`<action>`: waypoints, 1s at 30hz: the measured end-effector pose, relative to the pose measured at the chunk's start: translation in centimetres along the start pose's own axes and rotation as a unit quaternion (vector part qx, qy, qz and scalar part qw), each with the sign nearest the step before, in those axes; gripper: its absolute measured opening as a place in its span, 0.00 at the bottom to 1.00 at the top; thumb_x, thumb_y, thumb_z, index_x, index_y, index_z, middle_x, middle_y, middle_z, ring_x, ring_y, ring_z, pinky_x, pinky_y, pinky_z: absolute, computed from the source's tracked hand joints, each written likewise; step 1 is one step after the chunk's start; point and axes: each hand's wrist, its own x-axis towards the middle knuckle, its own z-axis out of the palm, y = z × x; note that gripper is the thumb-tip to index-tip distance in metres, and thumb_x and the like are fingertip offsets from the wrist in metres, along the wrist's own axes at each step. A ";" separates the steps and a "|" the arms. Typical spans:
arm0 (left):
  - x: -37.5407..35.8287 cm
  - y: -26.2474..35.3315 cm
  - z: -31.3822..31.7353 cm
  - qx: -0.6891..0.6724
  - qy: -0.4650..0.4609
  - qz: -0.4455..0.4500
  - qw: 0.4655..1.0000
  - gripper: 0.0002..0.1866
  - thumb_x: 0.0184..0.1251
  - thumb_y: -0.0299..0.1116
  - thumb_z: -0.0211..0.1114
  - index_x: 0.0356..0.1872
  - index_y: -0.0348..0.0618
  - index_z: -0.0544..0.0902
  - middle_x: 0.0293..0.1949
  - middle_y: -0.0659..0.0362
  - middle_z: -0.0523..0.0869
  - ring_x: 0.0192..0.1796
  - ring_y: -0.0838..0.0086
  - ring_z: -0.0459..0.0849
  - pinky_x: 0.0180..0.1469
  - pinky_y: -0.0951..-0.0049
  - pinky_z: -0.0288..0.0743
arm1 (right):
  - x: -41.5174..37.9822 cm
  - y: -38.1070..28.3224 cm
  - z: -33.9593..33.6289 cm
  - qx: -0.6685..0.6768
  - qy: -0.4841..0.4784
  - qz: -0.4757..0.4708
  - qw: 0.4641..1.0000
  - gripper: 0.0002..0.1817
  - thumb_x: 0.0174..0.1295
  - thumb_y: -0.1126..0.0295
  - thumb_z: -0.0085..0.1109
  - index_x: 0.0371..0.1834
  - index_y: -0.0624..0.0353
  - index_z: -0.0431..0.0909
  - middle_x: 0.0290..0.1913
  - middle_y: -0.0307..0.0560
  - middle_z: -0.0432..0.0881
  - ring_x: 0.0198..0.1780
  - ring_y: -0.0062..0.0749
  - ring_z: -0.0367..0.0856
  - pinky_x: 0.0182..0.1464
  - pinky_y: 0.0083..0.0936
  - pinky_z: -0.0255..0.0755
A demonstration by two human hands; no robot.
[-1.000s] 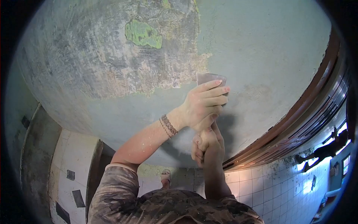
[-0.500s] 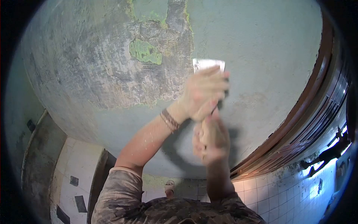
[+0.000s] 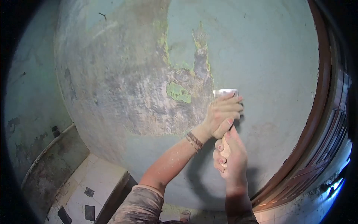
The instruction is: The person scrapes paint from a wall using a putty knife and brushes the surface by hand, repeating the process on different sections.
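A paint scraper with a wide metal blade (image 3: pixel 226 92) and a pale handle (image 3: pixel 225 149) is held against the wall, blade end up. My left hand (image 3: pixel 225 114) lies across the blade's lower part, its fingers closed together over it and its thumb beneath. Below it, my right hand (image 3: pixel 235 155) is wrapped round the handle. The blade's edge meets the blue-green painted wall (image 3: pixel 268 74), just right of a stripped grey patch (image 3: pixel 145 97). An island of green paint (image 3: pixel 179 92) remains inside that patch. My hands hide the scraper's middle.
A brown frame (image 3: pixel 323 74) with slatted panels runs down the right side. At lower left are a low wall (image 3: pixel 52 164) and a tiled ledge (image 3: pixel 99 170) with dark pieces on it. A foot (image 3: pixel 185 215) shows at the bottom.
The view has shifted, so wall and hands appear lower and further right. Against the wall, the scraper has moved slightly upward. Both hands keep their hold.
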 end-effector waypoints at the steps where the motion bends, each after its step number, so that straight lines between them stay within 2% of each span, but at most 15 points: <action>1: -0.9 0.2 0.3 0.018 -0.019 -0.009 1.000 0.24 0.74 0.43 0.40 0.28 0.42 0.83 0.44 0.51 0.89 0.61 0.51 0.84 0.73 0.49 0.66 | 0.0 0.9 -1.1 -0.003 0.014 0.012 1.000 0.24 0.78 0.61 0.43 0.76 0.46 0.61 0.29 0.37 0.69 0.15 0.17 0.61 0.12 0.17 0.52; 3: -3.5 1.5 1.4 0.014 -0.027 -0.012 0.999 0.25 0.74 0.43 0.40 0.28 0.41 0.83 0.44 0.51 0.89 0.61 0.51 0.84 0.73 0.48 0.67 | -0.9 2.9 -2.6 -0.006 0.042 0.016 0.999 0.24 0.78 0.62 0.44 0.76 0.46 0.62 0.28 0.37 0.69 0.16 0.17 0.61 0.12 0.17 0.51; 5: -3.0 1.1 1.3 0.010 -0.036 -0.016 0.999 0.25 0.74 0.43 0.40 0.28 0.41 0.83 0.43 0.50 0.89 0.60 0.51 0.84 0.72 0.48 0.67 | -1.0 1.9 -1.7 -0.005 0.039 0.018 0.999 0.24 0.78 0.62 0.44 0.75 0.45 0.62 0.28 0.37 0.69 0.16 0.17 0.61 0.12 0.17 0.51; 7: -1.5 0.4 1.0 -0.032 0.010 0.003 0.999 0.25 0.74 0.43 0.40 0.28 0.41 0.83 0.43 0.50 0.89 0.59 0.51 0.85 0.71 0.48 0.68 | -1.2 0.2 -0.2 0.012 0.031 0.039 0.999 0.23 0.77 0.62 0.44 0.74 0.44 0.63 0.30 0.37 0.68 0.16 0.17 0.61 0.12 0.17 0.52; 9: -0.9 0.3 0.6 -0.044 0.005 -0.006 0.999 0.26 0.75 0.44 0.39 0.28 0.41 0.83 0.43 0.50 0.89 0.59 0.51 0.85 0.71 0.48 0.69 | -1.3 -0.5 1.0 0.011 0.020 0.033 0.999 0.23 0.77 0.63 0.44 0.74 0.44 0.64 0.30 0.37 0.68 0.17 0.17 0.62 0.12 0.17 0.52; 12: -2.3 1.4 0.6 -0.050 -0.003 -0.020 0.999 0.25 0.75 0.43 0.39 0.30 0.41 0.82 0.43 0.50 0.88 0.61 0.51 0.84 0.72 0.48 0.67 | -1.7 1.2 -0.1 -0.004 0.024 0.020 1.000 0.22 0.77 0.63 0.45 0.73 0.45 0.64 0.32 0.37 0.69 0.18 0.17 0.63 0.13 0.16 0.53; 15: -5.8 2.7 1.8 -0.011 -0.089 -0.003 0.996 0.12 0.66 0.36 0.53 0.31 0.40 0.79 0.46 0.50 0.83 0.64 0.51 0.79 0.74 0.47 0.63 | -2.7 4.4 -4.2 -0.006 0.067 0.052 0.996 0.25 0.77 0.61 0.43 0.76 0.45 0.59 0.32 0.38 0.70 0.19 0.21 0.65 0.15 0.19 0.57; 18: -6.5 3.6 2.4 -0.014 -0.121 0.013 0.993 0.11 0.63 0.36 0.55 0.31 0.38 0.78 0.47 0.48 0.82 0.65 0.50 0.77 0.75 0.46 0.62 | -3.1 6.8 -6.6 0.045 0.046 0.035 0.997 0.27 0.77 0.61 0.43 0.79 0.46 0.55 0.33 0.40 0.71 0.20 0.24 0.67 0.16 0.22 0.59; 19: -6.4 3.7 2.1 -0.023 -0.119 0.011 0.993 0.11 0.63 0.36 0.55 0.31 0.38 0.78 0.47 0.48 0.82 0.65 0.50 0.77 0.75 0.46 0.62 | -3.0 7.1 -7.0 0.106 0.032 0.025 0.994 0.29 0.77 0.63 0.43 0.80 0.46 0.52 0.34 0.41 0.71 0.22 0.25 0.69 0.16 0.24 0.63; 21: -5.5 3.4 1.3 0.032 -0.163 0.053 0.985 0.15 0.68 0.37 0.49 0.34 0.37 0.79 0.50 0.46 0.82 0.66 0.48 0.77 0.76 0.45 0.62 | -3.0 7.1 -6.7 0.122 0.018 0.017 0.992 0.29 0.77 0.62 0.42 0.80 0.46 0.51 0.34 0.41 0.71 0.22 0.25 0.69 0.16 0.23 0.62; 22: -5.0 3.0 0.9 0.021 -0.162 0.047 0.985 0.15 0.68 0.37 0.49 0.34 0.37 0.79 0.50 0.46 0.82 0.66 0.48 0.77 0.76 0.45 0.62 | -2.8 6.8 -6.4 0.138 -0.007 0.009 0.990 0.29 0.78 0.62 0.42 0.80 0.47 0.50 0.34 0.41 0.71 0.23 0.24 0.69 0.16 0.23 0.62; 23: -4.3 2.4 0.6 0.010 -0.150 0.054 0.987 0.14 0.67 0.37 0.49 0.33 0.37 0.79 0.49 0.46 0.83 0.65 0.48 0.78 0.76 0.44 0.62 | -2.5 5.9 -6.0 0.120 -0.031 0.028 0.992 0.28 0.79 0.60 0.40 0.80 0.42 0.49 0.33 0.40 0.70 0.20 0.23 0.66 0.13 0.21 0.59; 26: -4.4 0.8 0.8 -0.011 -0.118 0.064 0.991 0.14 0.66 0.37 0.49 0.32 0.37 0.79 0.45 0.47 0.84 0.62 0.47 0.80 0.74 0.44 0.64 | -0.9 4.9 -5.1 0.111 0.025 0.093 0.989 0.27 0.80 0.57 0.38 0.80 0.37 0.49 0.32 0.39 0.69 0.16 0.22 0.61 0.10 0.19 0.53; 27: -4.4 0.2 1.0 -0.017 -0.103 0.075 0.992 0.15 0.66 0.37 0.49 0.31 0.37 0.80 0.44 0.47 0.84 0.61 0.47 0.82 0.73 0.43 0.66 | -0.6 5.5 -4.9 0.118 0.021 0.078 0.990 0.27 0.80 0.56 0.38 0.80 0.33 0.50 0.31 0.38 0.68 0.13 0.20 0.57 0.09 0.18 0.51; 30: -1.5 -1.3 0.4 -0.015 -0.043 0.094 0.994 0.16 0.67 0.38 0.49 0.29 0.39 0.81 0.40 0.47 0.86 0.57 0.46 0.85 0.71 0.44 0.69 | 1.1 2.8 -2.6 0.077 0.055 0.087 0.992 0.27 0.80 0.55 0.38 0.80 0.33 0.51 0.30 0.37 0.67 0.14 0.18 0.57 0.10 0.17 0.50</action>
